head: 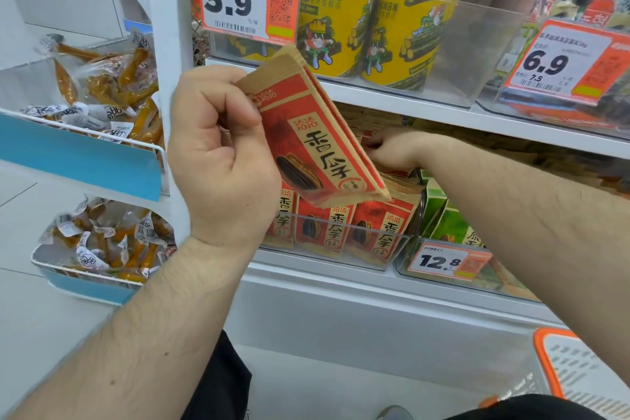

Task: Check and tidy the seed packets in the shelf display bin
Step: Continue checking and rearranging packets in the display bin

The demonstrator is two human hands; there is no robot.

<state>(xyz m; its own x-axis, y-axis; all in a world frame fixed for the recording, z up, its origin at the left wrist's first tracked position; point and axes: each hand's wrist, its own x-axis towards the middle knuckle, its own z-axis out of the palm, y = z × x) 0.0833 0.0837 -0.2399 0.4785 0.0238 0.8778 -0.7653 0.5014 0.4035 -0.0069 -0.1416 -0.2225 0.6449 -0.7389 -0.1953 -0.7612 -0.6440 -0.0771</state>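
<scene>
My left hand (218, 153) grips a stack of several red and tan seed packets (317, 140), tilted and lifted in front of the shelf. Below it, the clear shelf display bin (392, 242) holds more red seed packets (375, 228) standing in rows. My right hand (392, 148) reaches deep into the back of that bin under the upper shelf, with its fingers curled among the packets there; what they hold is hidden.
Green packets (446, 222) fill the neighbouring bin with a 12.8 price tag (443, 261). Yellow cans (344, 20) stand on the shelf above. Wire baskets of wrapped snacks (102, 85) hang at left. An orange-rimmed basket (579, 372) sits at lower right.
</scene>
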